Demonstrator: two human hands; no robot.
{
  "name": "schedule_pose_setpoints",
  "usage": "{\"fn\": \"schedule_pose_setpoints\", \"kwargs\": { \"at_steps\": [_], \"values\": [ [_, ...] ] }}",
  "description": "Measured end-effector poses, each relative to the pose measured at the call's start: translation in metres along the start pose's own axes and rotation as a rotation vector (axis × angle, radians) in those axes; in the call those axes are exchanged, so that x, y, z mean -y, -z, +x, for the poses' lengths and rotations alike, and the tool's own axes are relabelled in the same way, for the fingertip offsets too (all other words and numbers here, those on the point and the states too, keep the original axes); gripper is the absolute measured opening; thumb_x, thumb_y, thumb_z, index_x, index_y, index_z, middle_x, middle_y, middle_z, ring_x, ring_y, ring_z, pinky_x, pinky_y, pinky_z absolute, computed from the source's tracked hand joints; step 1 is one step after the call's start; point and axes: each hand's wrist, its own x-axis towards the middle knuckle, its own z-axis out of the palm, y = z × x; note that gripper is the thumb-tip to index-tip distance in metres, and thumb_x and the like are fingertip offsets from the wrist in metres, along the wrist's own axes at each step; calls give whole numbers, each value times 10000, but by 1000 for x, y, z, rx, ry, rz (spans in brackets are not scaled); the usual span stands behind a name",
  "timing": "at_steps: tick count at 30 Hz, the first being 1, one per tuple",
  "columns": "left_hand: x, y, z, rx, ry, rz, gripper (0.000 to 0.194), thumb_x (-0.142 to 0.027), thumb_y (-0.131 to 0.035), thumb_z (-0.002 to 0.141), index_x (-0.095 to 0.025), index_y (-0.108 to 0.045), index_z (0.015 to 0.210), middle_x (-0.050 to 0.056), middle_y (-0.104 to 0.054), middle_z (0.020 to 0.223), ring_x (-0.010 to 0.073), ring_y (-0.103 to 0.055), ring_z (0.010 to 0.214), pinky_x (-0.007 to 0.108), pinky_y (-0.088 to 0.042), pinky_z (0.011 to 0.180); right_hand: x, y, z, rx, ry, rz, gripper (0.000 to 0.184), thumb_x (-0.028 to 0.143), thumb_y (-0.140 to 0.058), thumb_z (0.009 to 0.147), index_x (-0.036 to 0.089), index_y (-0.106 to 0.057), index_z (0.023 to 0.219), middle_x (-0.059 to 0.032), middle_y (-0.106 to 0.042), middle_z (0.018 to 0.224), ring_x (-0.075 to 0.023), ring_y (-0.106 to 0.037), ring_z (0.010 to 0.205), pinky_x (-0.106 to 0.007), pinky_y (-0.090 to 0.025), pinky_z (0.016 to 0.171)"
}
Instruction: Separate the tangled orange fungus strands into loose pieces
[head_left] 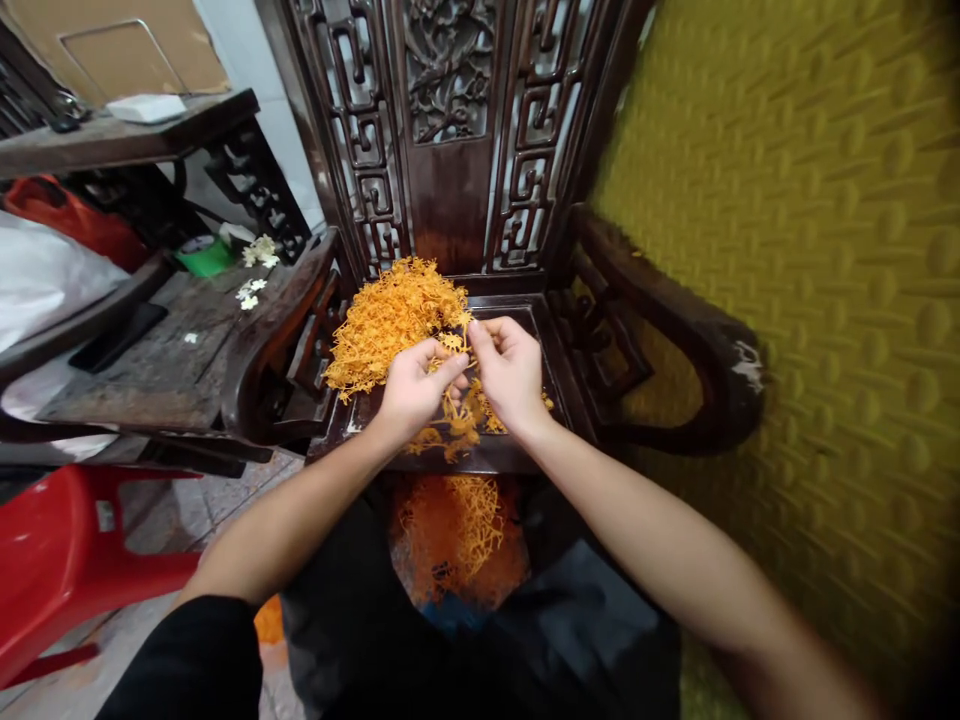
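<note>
A heap of orange, branching plastic-looking sprigs point(397, 325) rests on the seat of a dark carved wooden chair point(487, 460). My left hand point(418, 388), just at the heap's right edge, is closed with thumb and fingers around an orange sprig point(451, 410) whose strands hang below. Close beside it, my right hand point(510, 368) pinches a small orange flower-like piece point(466, 322) between thumb and forefinger. The fingertips partly hide both pieces. More loose orange bits point(491, 412) lie on the seat under my hands.
Below the seat edge, more orange strands point(480, 525) sit in a container between my legs. To the left stand a wooden side table point(150, 370) with green tape point(206, 257) and pale flower pieces point(259, 250), and a red plastic stool point(45, 560). A yellow-green textured surface point(787, 200) rises at right.
</note>
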Motion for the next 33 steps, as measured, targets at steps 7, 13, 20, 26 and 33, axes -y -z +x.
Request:
{"fn": "schedule_pose_setpoints", "kwargs": {
  "at_steps": [7, 13, 20, 26, 33],
  "values": [
    [-17, 6, -10, 1, 86, -94, 344, -384, -834, 750, -200, -546, 709, -43, -599, 516, 49, -458, 372, 207, -374, 394, -14, 65, 58, -422, -110, 183, 415, 602, -649, 893, 239, -489, 772, 85, -369, 596, -74, -326, 440, -219, -299, 408],
    [-9, 13, 0, 38, 116, -66, 350, -397, -843, 740, -191, -563, 700, -11, -651, 585, 64, -505, 417, 215, -386, 420, -12, 85, 36, -13, -269, 351, 436, 564, -832, 740, 198, -631, 867, -21, -681, 883, -57, -524, 571, -179, -372, 443],
    [0, 7, 9, 134, 111, 0, 288, -406, -790, 814, -176, -617, 819, -24, -638, 662, 69, -544, 517, 206, -419, 496, -34, 88, 33, 276, -376, 99, 416, 510, -889, 667, 153, -712, 790, 21, -637, 662, -39, -401, 477, -177, -263, 406],
    [9, 12, 12, 223, 172, 133, 183, -333, -737, 856, -179, -647, 821, 1, -652, 724, 79, -569, 582, 227, -459, 587, -79, 105, 45, 253, -601, -220, 203, 289, -859, 765, 139, -740, 832, 7, -671, 649, -67, -475, 440, -188, -371, 374],
    [8, 22, 20, 214, 14, 595, 338, -432, -738, 853, -172, -642, 661, -18, -550, 589, 93, -459, 536, 262, -345, 543, -87, 110, 53, 205, -594, -430, 303, 234, -807, 827, 135, -769, 1111, -115, -783, 950, -180, -712, 693, -324, -621, 602]
  ]
}}
